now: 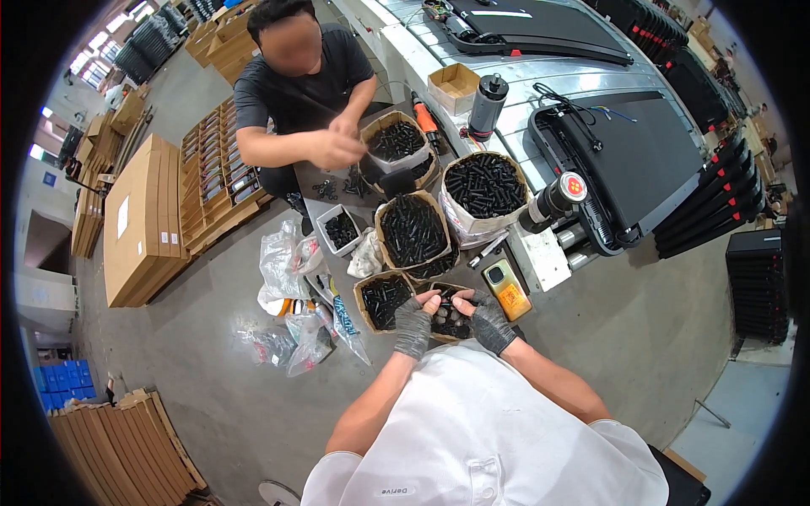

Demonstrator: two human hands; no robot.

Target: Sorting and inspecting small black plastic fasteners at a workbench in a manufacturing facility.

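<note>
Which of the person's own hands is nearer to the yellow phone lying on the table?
The right hand. It is just below-left of the yellow phone, almost next to it. The left hand is farther away on the other side, beside the bag of black screws.

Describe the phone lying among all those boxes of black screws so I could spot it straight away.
Start at the person's gloved hands, which meet over a small box of black parts. Just to their right, the phone lies flat beside the light-coloured platform. It is the only yellow-orange slab there; the boxes around it are brown cardboard filled with black pieces.
</note>
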